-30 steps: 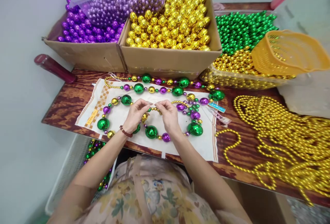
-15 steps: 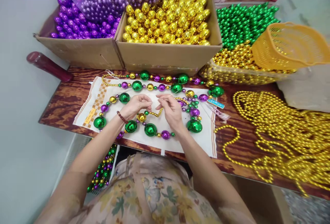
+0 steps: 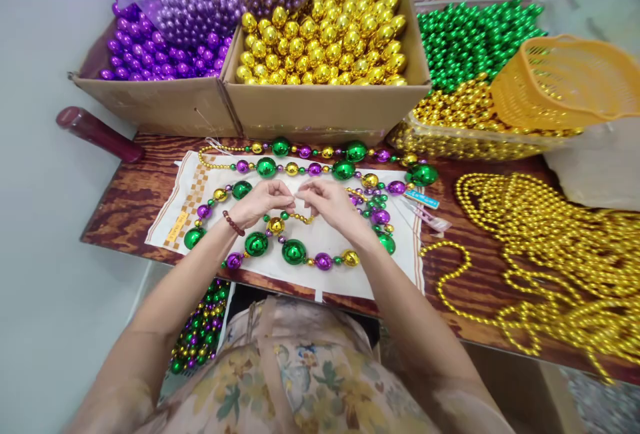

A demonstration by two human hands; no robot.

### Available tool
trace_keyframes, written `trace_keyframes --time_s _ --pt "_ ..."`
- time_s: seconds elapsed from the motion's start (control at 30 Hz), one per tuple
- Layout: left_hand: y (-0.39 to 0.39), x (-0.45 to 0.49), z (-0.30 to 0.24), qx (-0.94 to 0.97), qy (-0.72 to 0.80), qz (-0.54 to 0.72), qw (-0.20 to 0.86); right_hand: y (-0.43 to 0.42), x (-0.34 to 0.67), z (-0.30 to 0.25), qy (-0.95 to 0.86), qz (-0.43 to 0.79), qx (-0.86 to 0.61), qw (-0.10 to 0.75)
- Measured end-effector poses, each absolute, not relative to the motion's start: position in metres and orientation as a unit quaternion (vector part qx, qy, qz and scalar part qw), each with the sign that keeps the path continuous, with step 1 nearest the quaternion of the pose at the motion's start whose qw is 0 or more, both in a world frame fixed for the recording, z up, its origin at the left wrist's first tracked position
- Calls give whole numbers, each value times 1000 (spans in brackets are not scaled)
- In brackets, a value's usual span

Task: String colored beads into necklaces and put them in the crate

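My left hand (image 3: 263, 199) and my right hand (image 3: 333, 206) meet over a white cloth (image 3: 320, 274), fingertips pinched together on the thin cord of a bead necklace (image 3: 294, 251). The necklace has large green, purple and gold beads and loops around both hands on the cloth. A short run of small gold beads (image 3: 300, 219) hangs between my hands. A bead bracelet is on my left wrist.
Cardboard boxes of purple beads (image 3: 150, 54) and gold beads (image 3: 325, 27) stand at the back. Green beads (image 3: 470, 41), an orange basket (image 3: 565, 81) and a heap of gold bead strands (image 3: 560, 247) lie to the right. A basket of finished necklaces (image 3: 200, 327) sits below the table's left edge.
Both hands have drawn closer together again after pulling slightly apart. The necklace loop on the cloth has shifted, with a gold bead now showing near my right wrist.
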State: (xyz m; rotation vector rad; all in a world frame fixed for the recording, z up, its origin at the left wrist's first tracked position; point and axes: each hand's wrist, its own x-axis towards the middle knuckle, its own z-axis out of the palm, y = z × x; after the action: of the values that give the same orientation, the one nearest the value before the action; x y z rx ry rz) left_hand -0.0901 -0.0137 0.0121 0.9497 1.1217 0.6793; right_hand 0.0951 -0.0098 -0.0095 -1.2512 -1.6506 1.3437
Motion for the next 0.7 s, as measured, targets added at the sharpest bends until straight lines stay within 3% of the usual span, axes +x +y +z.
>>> trace_keyframes --time_s 0.17,0.27,0.4,0.7 --pt "-11 -91 15 451 505 282 680 -35 121 0 -683 498 -454 282" --pt "-11 -90 14 465 488 271 687 -37 125 1 -657 585 -410 239" --pt "-10 -91 13 519 454 266 673 -24 119 -2 -593 633 -419 268" --pt "-16 -96 2 731 464 294 404 -9 99 -21 -497 698 -416 304"
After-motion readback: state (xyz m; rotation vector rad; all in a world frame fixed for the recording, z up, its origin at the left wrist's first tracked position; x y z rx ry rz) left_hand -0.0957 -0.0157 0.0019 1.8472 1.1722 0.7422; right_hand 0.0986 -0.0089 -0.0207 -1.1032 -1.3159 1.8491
